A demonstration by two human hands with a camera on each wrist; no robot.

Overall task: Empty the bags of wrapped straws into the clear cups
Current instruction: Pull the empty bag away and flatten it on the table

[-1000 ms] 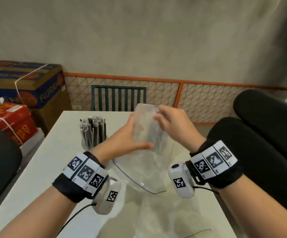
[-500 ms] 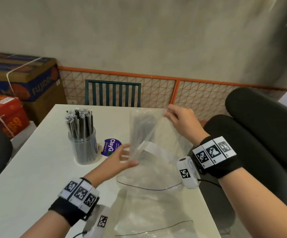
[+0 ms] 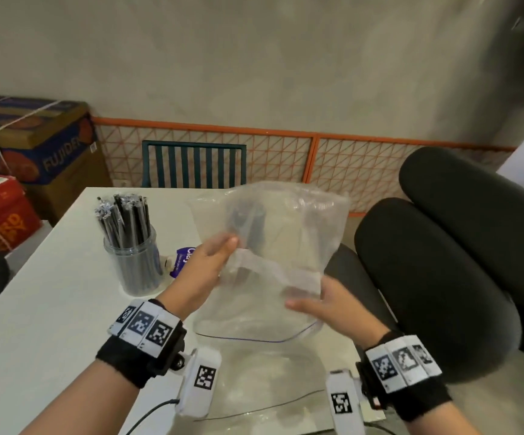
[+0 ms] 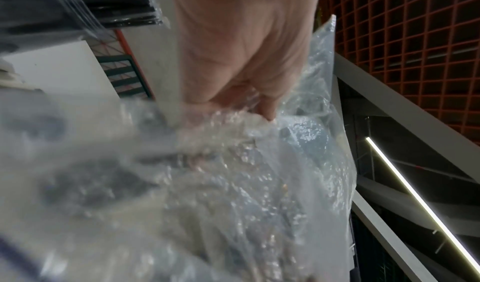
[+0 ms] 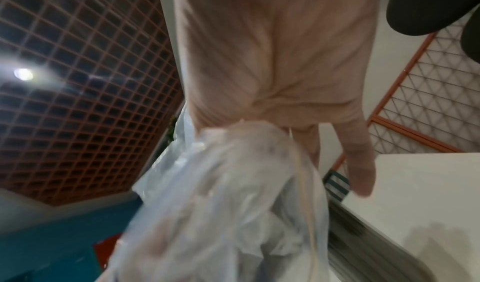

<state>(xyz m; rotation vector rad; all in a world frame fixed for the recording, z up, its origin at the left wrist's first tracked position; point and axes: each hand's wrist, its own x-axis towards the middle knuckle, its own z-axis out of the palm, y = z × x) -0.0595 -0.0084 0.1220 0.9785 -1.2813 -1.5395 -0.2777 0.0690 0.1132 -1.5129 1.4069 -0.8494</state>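
Note:
I hold a clear, crumpled plastic bag (image 3: 273, 221) up over the white table (image 3: 50, 309) with both hands. My left hand (image 3: 213, 259) pinches its left side, fingers curled into the plastic (image 4: 259, 183). My right hand (image 3: 314, 302) grips the lower right part, where the bag (image 5: 233, 194) bunches in its palm. A dark shape shows through the bag; I cannot tell what it is. A clear cup (image 3: 135, 265) packed with black wrapped straws (image 3: 125, 218) stands upright to the left of my left hand.
A second flat clear bag (image 3: 254, 387) lies on the table near me. A purple label (image 3: 185, 259) lies beside the cup. Black padded chairs (image 3: 443, 262) crowd the right edge, a teal chair (image 3: 191, 164) stands beyond the table, and boxes (image 3: 34, 146) sit at the left.
My right hand has come down from the bag's far top corner to its lower right side. My left hand has risen and taken the left side, and the bag is spread wider.

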